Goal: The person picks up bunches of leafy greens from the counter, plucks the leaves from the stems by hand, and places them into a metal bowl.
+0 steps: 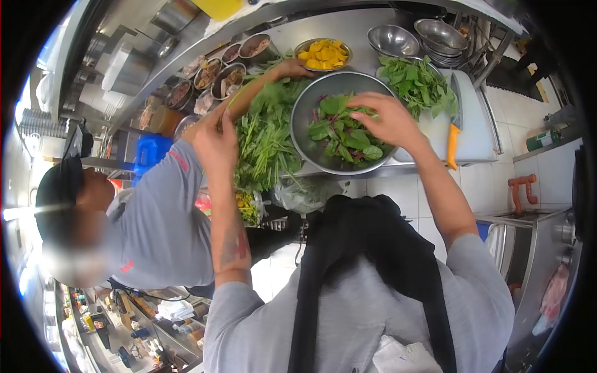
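Note:
My left hand (217,146) is closed in a pinch on a thin green stem (234,97), beside a large pile of leafy greens (267,143) on the counter. Just right of that pile stands a wide steel bowl (302,105). Green leaves with some reddish stems (348,138) lie inside it. Over the bowl's right side reaches my right hand (388,118), thumb and fingers apart above the leaves. I see nothing clearly gripped there.
A co-worker's hand (293,68) touches a bowl of yellow pieces (323,55). An orange-handled knife (454,146) lies on a white cutting board (482,133), near more leafy sprigs (418,86). Steel bowls (393,41) stand behind; several filled containers (229,81) line the back left.

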Motion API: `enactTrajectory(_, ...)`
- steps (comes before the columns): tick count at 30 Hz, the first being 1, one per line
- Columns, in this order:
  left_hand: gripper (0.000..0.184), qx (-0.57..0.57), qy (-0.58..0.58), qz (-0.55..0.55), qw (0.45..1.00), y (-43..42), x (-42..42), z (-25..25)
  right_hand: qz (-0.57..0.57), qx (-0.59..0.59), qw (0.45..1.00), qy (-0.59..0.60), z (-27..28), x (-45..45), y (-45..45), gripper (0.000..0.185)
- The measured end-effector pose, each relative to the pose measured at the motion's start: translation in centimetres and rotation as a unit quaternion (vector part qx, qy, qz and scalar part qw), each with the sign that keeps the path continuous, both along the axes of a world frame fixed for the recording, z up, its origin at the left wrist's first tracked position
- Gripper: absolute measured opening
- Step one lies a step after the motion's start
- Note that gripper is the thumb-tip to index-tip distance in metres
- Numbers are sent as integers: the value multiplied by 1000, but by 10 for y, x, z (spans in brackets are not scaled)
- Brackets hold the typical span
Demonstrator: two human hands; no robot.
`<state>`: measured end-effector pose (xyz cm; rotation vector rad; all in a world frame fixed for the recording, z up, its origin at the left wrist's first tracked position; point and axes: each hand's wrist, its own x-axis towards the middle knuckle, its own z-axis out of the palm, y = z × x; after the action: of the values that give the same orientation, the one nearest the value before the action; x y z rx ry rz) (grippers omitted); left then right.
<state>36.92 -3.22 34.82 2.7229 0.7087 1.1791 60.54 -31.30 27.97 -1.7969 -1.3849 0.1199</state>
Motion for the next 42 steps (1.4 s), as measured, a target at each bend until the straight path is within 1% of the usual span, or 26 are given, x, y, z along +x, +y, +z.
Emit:
enactTrajectory(1, 27, -6, 64, 27, 998, -2, -5, -1, 28, 14, 999, -12, 6, -9, 15, 30)
enactTrajectory(2, 25, -120, 96, 70, 986, -8, -3, 6, 60, 22, 998, -26, 0, -21, 35, 29)
enactTrajectory(3, 25, -114, 96, 66, 987, -15, -4, 14, 81, 42, 995, -48, 0, -25, 58, 28)
enactTrajectory(5, 23, -239, -72, -35, 968, -34, -5, 25, 49, 63, 996, -30, 22, -45, 72, 26)
enactTrajectory(7, 23, -251, -71, -58, 964, -31, -11, 31, 14, 67, 997, -18, 34, -41, 79, 23)
enactTrajectory(9, 25, -309, -97, -106, 940, -29, -24, 30, -62, 170, 983, 24, 40, -33, 80, 21)
enactTrajectory(10, 25, -320, -91, -84, 939, -32, -28, 30, -68, 220, 973, 17, 43, -23, 78, 19)
enactTrajectory(14, 24, -361, -99, -89, 923, -41, -37, 25, -137, 228, 964, -34, 75, 10, 61, 16)
enactTrajectory(15, 24, -364, -99, -94, 921, -43, -39, 24, -141, 225, 963, -36, 81, 16, 58, 16)
enactTrajectory(18, 24, -396, -80, -93, 910, -50, -37, 21, -96, 291, 949, -73, 95, 25, 56, 16)
enactTrajectory(20, 23, -378, -72, -99, 918, -54, -31, 19, -24, 255, 954, -154, 99, 28, 57, 17)
enactTrajectory(21, 23, -361, -66, -100, 925, -57, -29, 18, -28, 254, 955, -153, 96, 29, 58, 17)
enactTrajectory(23, 23, -361, -64, -115, 923, -57, -24, 15, 17, 110, 980, -166, 90, 34, 62, 19)
enactTrajectory(24, 22, -361, -61, -118, 923, -59, -21, 15, 14, 109, 980, -165, 87, 35, 63, 19)
enactTrajectory(26, 22, -361, -57, -125, 922, -60, -16, 15, 48, 3, 986, -161, 84, 38, 67, 22)
enactTrajectory(27, 22, -354, -52, -124, 926, -59, -14, 14, 45, 3, 986, -160, 81, 38, 67, 22)
enactTrajectory(29, 22, -347, -46, -125, 928, -56, -11, 10, 92, -62, 987, -114, 79, 37, 66, 25)
enactTrajectory(31, 22, -267, -36, -118, 956, -54, -8, 6, 105, -63, 988, -97, 75, 37, 65, 25)
enactTrajectory(32, 22, -267, -36, -117, 956, -55, -6, 6, 120, -65, 987, -81, 74, 37, 64, 25)
enactTrajectory(33, 22, -186, -21, -96, 978, -58, -5, 7, 121, -65, 987, -79, 72, 37, 64, 25)
enactTrajectory(34, 22, -104, -5, -74, 992, -63, -4, 9, 120, -48, 989, -71, 73, 36, 63, 22)
enactTrajectory(36, 21, -76, 12, -61, 995, -72, -2, 15, 117, -31, 991, -62, 71, 34, 62, 20)
enactTrajectory(38, 19, -46, 27, -48, 997, -77, 2, 13, 63, -12, 986, -156, 70, 29, 64, 19)
enactTrajectory(39, 18, -38, 36, -57, 997, -79, 4, 8, 63, -12, 986, -156, 68, 24, 67, 19)
enactTrajectory(41, 17, -30, 46, -66, 996, -91, 12, 0, -97, -9, 953, -286, 56, 14, 77, 16)
enactTrajectory(42, 17, -25, 54, -79, 995, -105, 19, -6, -97, -11, 953, -286, 45, 18, 85, 16)
